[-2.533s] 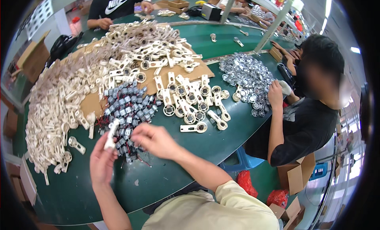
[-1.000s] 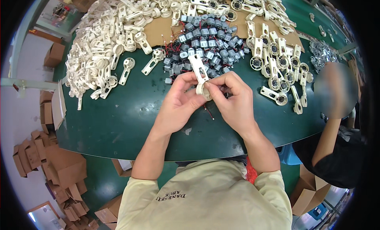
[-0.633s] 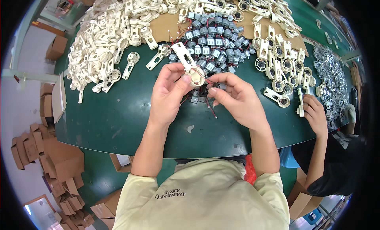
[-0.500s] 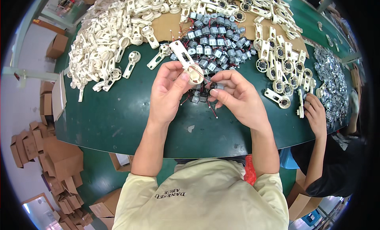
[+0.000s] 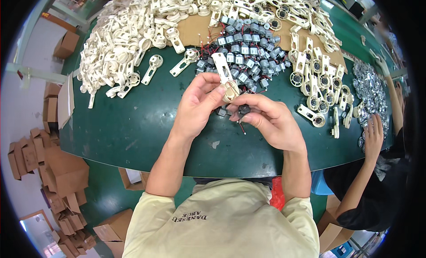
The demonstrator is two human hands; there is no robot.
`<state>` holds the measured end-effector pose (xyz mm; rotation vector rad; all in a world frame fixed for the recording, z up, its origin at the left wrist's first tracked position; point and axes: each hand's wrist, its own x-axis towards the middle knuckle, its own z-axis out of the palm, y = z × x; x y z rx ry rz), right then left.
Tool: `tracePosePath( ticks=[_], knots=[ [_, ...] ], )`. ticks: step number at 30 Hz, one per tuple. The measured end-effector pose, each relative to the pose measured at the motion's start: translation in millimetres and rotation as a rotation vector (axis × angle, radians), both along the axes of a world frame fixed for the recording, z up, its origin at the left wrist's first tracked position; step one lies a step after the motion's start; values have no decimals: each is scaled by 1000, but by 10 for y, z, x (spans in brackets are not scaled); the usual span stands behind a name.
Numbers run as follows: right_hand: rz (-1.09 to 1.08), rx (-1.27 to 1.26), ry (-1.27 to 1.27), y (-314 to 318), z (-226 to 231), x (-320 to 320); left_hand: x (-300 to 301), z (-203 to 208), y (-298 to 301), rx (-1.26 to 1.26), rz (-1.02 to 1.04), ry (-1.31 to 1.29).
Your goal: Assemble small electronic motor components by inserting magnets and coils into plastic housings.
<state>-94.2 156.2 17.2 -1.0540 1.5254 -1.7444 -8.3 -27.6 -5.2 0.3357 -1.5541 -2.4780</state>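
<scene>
My left hand [image 5: 199,108] pinches a cream plastic housing [image 5: 221,68] by its round cup end, with the slotted handle pointing away from me. Between the thumb and fingers of my right hand [image 5: 277,122] is a small motor [image 5: 244,109], its black end turned up. The motor is close beside the cup, and my right fingertips hide part of the cup's rim. Just beyond both hands spreads a pile of grey motors [image 5: 248,49] with thin red and black wires. A few loose motors [image 5: 222,112] lie under my hands.
Cream housings [image 5: 115,49] are heaped at the far left and back. Housings with black centres [image 5: 317,80] lie to the right. Past them is a heap of shiny metal parts [image 5: 372,89], with a co-worker's hand [image 5: 374,136] on it. Cardboard boxes [image 5: 66,169] stand on the floor at left.
Both my hands have shifted slightly right with the housing and motor, and the motor's black end now faces up more. The co-worker's hand has left a housing and moved to the metal parts.
</scene>
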Motion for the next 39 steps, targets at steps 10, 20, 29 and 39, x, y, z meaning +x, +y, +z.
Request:
tracePosePath(
  ticks=[10, 20, 29, 39],
  knots=[
    [-206, 38, 261, -38, 29, 2, 17, 7, -73, 128, -12, 57],
    [-296, -79, 55, -104, -54, 53, -11, -48, -12, 155, -78, -33],
    [-336, -80, 501, -59, -17, -15, -12, 29, 28, 317, -119, -6],
    [-418, -27, 628, -70, -83, 10, 44, -74, 32, 367, -283, 101]
  ],
)
